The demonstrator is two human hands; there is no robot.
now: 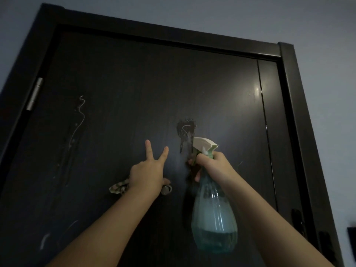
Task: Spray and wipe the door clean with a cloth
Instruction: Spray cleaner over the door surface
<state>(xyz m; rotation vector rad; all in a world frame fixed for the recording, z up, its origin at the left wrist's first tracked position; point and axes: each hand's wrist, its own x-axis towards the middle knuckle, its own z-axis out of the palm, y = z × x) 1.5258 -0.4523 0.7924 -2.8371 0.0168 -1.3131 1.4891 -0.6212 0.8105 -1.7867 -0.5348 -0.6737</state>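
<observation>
A dark door fills the view, with a white squiggle mark at the left and a wet sprayed patch in the middle that runs downward. My right hand grips the neck of a clear teal spray bottle with a white nozzle pointing at the wet patch. My left hand is against the door with two fingers straight up, while its other fingers hold a patterned cloth that sticks out to the left.
The dark door frame borders the door, with a metal hinge on the left edge. A dark lock or handle sits low at the right. A pale wall surrounds the frame.
</observation>
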